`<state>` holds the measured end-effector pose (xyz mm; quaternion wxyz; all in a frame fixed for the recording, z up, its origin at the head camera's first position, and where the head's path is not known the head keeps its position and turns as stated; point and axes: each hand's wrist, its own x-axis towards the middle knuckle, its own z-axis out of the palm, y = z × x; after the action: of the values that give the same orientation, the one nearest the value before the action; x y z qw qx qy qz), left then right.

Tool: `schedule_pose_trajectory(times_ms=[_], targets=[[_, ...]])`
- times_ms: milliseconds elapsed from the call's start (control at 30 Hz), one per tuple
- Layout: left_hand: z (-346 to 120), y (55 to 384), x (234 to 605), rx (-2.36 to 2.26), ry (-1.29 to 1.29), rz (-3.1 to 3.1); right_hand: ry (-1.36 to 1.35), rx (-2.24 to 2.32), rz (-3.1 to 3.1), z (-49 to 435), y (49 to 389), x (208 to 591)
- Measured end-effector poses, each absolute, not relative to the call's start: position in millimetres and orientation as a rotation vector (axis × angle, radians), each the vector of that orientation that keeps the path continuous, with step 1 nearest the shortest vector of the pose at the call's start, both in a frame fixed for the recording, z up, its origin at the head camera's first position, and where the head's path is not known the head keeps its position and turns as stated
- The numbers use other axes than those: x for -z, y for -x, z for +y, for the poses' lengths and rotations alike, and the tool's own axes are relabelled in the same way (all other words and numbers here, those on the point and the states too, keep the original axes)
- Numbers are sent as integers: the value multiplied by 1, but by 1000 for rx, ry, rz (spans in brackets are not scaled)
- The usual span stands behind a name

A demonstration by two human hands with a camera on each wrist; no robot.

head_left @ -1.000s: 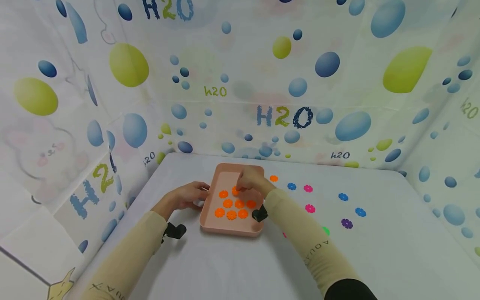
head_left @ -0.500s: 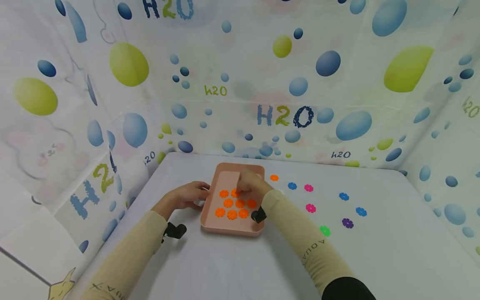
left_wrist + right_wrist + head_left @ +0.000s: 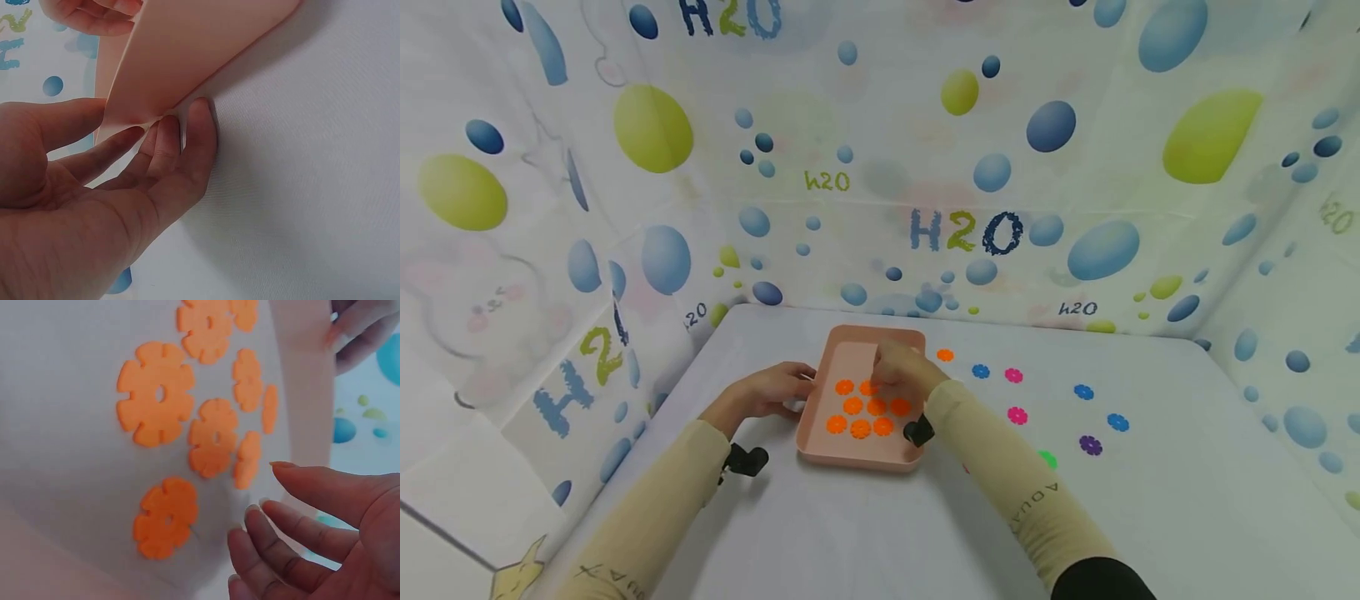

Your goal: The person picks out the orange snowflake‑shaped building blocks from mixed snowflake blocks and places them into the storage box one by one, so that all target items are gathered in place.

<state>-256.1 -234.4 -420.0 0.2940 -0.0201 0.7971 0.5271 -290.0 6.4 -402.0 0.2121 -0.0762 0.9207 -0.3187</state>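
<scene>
Several orange flower-shaped discs [image 3: 156, 394], each with a notched rim and a small centre hole, lie in a shallow pink tray [image 3: 850, 354]. My right hand [image 3: 904, 371] is over the tray's right half. Its thumb and fingers [image 3: 325, 487] are apart in the right wrist view, with nothing seen between them. In the head view it partly covers an orange disc [image 3: 868, 388] by its fingertips. My left hand [image 3: 767, 390] is at the tray's left side, its fingers [image 3: 200, 125] reaching the outer wall [image 3: 187, 50].
Right of the tray, loose discs lie on the white cloth: an orange one [image 3: 945, 355], blue ones [image 3: 981, 372], pink ones [image 3: 1013, 376] and a purple one [image 3: 1091, 445]. My right sleeve [image 3: 992, 450] partly hides a green disc [image 3: 1048, 459]. A printed curtain [image 3: 850, 125] stands behind.
The orange disc by my right fingertips sits slightly lower and more behind the hand than a second ago. My left hand keeps its place at the tray.
</scene>
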Motion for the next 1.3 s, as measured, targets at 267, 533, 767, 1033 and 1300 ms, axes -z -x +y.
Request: schedule_pose_trajectory(times_ms=[267,533,767,1033,1300], targets=[[-235,255,420,-1400,42,2129,513,777,2687,28,281,386],[-236,254,422,-1391,53,2134,557,904,2652,73,262,384],[-236,255,423,-1386,37,2141,542,967,2672,114,265,396],[-236,253,420,-1419,27,2121,473,1052,2760,145,287,418],[-235,253,421,-1417,30,2123,272,1064,2782,147,310,435]])
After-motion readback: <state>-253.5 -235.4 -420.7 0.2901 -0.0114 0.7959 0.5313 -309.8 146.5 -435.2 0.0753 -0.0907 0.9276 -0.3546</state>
